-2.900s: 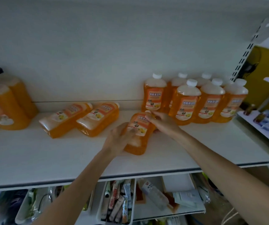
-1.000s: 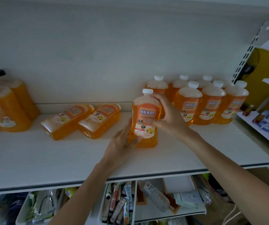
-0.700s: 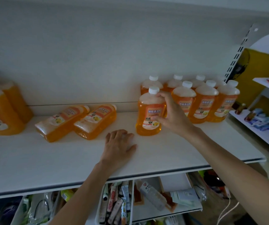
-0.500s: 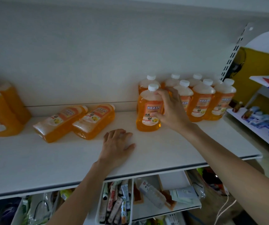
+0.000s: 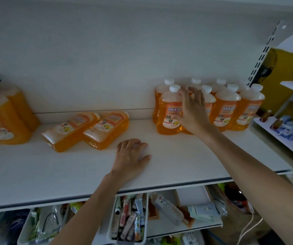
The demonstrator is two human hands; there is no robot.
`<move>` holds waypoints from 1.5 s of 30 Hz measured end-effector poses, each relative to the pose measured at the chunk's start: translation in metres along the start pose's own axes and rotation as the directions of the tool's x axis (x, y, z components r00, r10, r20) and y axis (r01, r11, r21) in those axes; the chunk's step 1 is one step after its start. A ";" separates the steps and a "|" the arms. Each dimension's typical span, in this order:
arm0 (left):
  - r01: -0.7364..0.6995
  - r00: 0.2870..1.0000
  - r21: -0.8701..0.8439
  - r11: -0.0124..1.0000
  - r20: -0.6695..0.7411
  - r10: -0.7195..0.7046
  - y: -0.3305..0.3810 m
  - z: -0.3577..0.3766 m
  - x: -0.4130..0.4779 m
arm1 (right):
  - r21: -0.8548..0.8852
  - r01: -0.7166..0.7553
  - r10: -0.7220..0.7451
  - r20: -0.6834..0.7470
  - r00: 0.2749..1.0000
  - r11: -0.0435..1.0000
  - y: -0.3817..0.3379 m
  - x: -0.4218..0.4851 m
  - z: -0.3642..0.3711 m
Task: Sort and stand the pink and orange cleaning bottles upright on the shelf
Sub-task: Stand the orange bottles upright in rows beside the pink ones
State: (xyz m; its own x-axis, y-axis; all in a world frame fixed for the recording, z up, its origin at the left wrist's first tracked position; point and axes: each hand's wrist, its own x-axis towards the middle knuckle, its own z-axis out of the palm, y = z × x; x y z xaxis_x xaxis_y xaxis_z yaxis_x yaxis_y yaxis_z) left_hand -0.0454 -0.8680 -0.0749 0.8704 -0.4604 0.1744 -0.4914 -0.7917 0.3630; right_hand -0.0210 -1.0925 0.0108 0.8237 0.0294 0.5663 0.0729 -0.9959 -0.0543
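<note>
Shelf [image 5: 204, 156]: a bare strip runs from the front edge to the back wall, between the lying pair and the upright group. The right end stops near the slotted rail [image 5: 264, 53].

Left hand [image 5: 131, 156] lies palm down on that strip, fingers straight and close together, holding nothing. Right hand [image 5: 192, 110] has its fingers spread, thumb and fingertips touching the right side of the front upright bottle [image 5: 168, 110], not wrapped round it.

That bottle stands cap up at the left end of the upright group [image 5: 227, 106]. Left lying bottle [image 5: 69, 131] and right lying bottle [image 5: 106, 131] are side by side, caps toward the back wall, just left of the left hand. Black-capped bottles [image 5: 4, 117] stand far left. A bin of tubes [image 5: 129, 221] sits below.
</note>
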 end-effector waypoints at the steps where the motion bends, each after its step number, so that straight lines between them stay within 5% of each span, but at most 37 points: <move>1: 0.001 1.000 0.002 1.000 0.002 -0.001 -0.001 0.001 -0.001 | -0.017 -0.001 0.001 0.005 1.000 1.000 0.000 0.000 0.001; 4: 0.028 0.999 -0.078 0.997 -0.023 -0.030 0.001 0.000 0.002 | -0.058 0.003 -0.004 -0.024 1.000 0.998 -0.001 -0.001 0.004; 8: 0.180 0.976 -0.510 0.841 -0.015 -0.218 0.001 -0.027 0.007 | -0.072 -0.014 0.002 -0.158 0.987 0.997 -0.024 -0.006 -0.001; 10: 0.120 0.942 -0.554 0.824 -0.199 -0.271 -0.006 -0.047 0.006 | -0.027 0.053 -0.059 -0.249 0.967 0.998 -0.043 -0.007 -0.004; 12: 0.079 0.844 -0.384 0.920 -0.465 -0.267 -0.022 -0.062 0.003 | 0.045 0.195 -0.174 -0.291 0.941 0.980 -0.062 -0.008 -0.002; 15: 0.292 0.792 -0.158 0.943 -0.513 -0.331 -0.060 -0.064 0.003 | 0.306 0.195 -0.193 -0.038 0.980 0.932 -0.088 -0.008 0.010; 17: 0.408 0.806 -0.156 0.899 -0.401 -0.435 -0.076 -0.055 0.001 | 0.448 -0.001 -0.111 0.222 0.969 0.894 -0.098 -0.007 0.030; 20: 0.377 0.810 -0.220 0.900 -0.393 -0.435 -0.076 -0.043 -0.009 | 0.520 -0.249 -0.011 0.446 0.895 0.817 -0.111 -0.004 0.048; 23: 0.370 0.794 -0.381 0.847 -0.343 -0.501 -0.059 -0.040 -0.016 | 0.615 -0.383 -0.016 0.541 0.841 0.689 -0.119 -0.001 0.056; 27: 0.240 0.867 -0.428 0.871 -0.310 -0.391 -0.049 -0.029 -0.023 | 0.619 -0.605 0.014 0.693 0.721 0.501 -0.118 0.010 0.062; 33: 0.395 0.859 -0.470 0.789 -0.116 -0.498 -0.049 -0.029 -0.018 | 0.591 -0.698 -0.118 0.790 0.601 0.405 -0.119 0.023 0.061; 37: 0.391 0.873 -0.482 0.784 -0.076 -0.482 -0.051 -0.033 -0.019 | 0.566 -0.665 -0.218 0.816 0.535 0.488 -0.117 0.029 0.061; 39: 0.332 0.907 -0.550 0.767 -0.037 -0.419 -0.053 -0.037 -0.022 | 0.599 -0.655 -0.253 0.796 0.550 0.461 -0.114 0.027 0.055; 43: 0.215 0.953 -0.641 0.737 -0.029 -0.303 -0.053 -0.042 -0.028 | 0.743 -0.576 -0.148 0.647 0.748 0.340 -0.112 0.018 0.054; 45: 0.142 0.963 -0.705 0.695 -0.064 -0.263 -0.052 -0.041 -0.031 | 0.790 -0.492 -0.147 0.571 0.808 0.365 -0.112 0.017 0.051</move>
State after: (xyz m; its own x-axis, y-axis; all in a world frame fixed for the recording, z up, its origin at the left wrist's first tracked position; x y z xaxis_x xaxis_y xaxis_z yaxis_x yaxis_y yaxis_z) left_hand -0.0463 -0.7964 -0.0619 0.9690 -0.2092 0.1314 -0.1969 -0.3325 0.9223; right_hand 0.0133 -0.9756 -0.0156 0.9757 0.2190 -0.0042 0.0654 -0.3098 -0.9486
